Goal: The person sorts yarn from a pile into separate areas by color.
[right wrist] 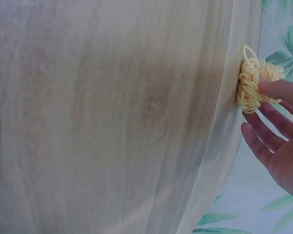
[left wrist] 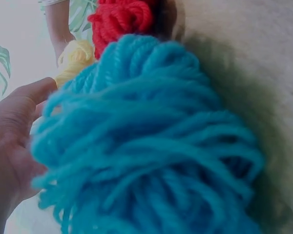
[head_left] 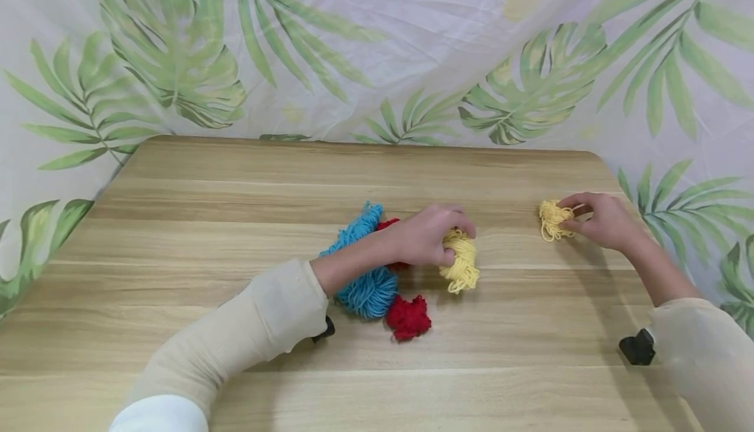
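My left hand [head_left: 429, 234] grips a pale yellow yarn bundle [head_left: 461, 263] near the middle of the table, thumb and fingers around its upper end. Under that forearm lie blue yarn [head_left: 368, 293] and red yarn, with a red bundle [head_left: 408, 318] just in front. Blue yarn [left wrist: 146, 141] fills most of the left wrist view, with red yarn [left wrist: 122, 22] behind it. Over at the right, my right hand [head_left: 601, 222] pinches a smaller yellow yarn bundle [head_left: 554, 220] between thumb and fingers. The right wrist view shows this yellow bundle [right wrist: 251, 85] at the fingertips.
The wooden table [head_left: 194, 222] has rounded far corners. Behind it hangs a leaf-patterned cloth [head_left: 365, 46]. A small black object [head_left: 638, 347] shows beside the right sleeve, and another dark piece [head_left: 324, 330] under the left sleeve.
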{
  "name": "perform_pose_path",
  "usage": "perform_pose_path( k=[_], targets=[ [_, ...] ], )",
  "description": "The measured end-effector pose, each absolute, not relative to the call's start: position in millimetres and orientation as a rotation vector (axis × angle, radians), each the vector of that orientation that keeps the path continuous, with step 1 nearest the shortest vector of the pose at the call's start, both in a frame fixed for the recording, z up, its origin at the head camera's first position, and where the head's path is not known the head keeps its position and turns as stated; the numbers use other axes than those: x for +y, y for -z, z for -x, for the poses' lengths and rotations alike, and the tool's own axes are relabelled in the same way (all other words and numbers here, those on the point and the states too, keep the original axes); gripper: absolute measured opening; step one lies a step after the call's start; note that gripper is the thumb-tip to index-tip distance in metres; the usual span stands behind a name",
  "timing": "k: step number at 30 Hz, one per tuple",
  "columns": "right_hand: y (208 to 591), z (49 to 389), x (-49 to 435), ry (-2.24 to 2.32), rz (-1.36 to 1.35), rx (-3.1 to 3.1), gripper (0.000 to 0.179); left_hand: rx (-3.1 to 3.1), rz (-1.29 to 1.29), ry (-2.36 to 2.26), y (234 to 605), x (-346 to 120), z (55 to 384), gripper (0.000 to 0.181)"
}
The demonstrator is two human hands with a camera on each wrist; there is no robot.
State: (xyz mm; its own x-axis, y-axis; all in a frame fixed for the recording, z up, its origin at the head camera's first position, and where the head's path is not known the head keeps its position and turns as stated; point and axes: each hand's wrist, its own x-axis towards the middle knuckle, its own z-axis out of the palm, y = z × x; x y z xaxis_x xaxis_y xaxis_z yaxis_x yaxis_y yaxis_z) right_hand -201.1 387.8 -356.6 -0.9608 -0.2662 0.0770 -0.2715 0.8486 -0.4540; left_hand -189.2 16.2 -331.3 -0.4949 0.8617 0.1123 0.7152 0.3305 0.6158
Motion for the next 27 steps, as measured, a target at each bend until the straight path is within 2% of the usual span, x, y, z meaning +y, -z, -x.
perform_pose_path(
  k=[27],
  targets=[
    [356,202,387,-0.753,-0.453,-3.014,0.032,2.402,-1.525,-0.902,324,52,203,0.033]
  ],
)
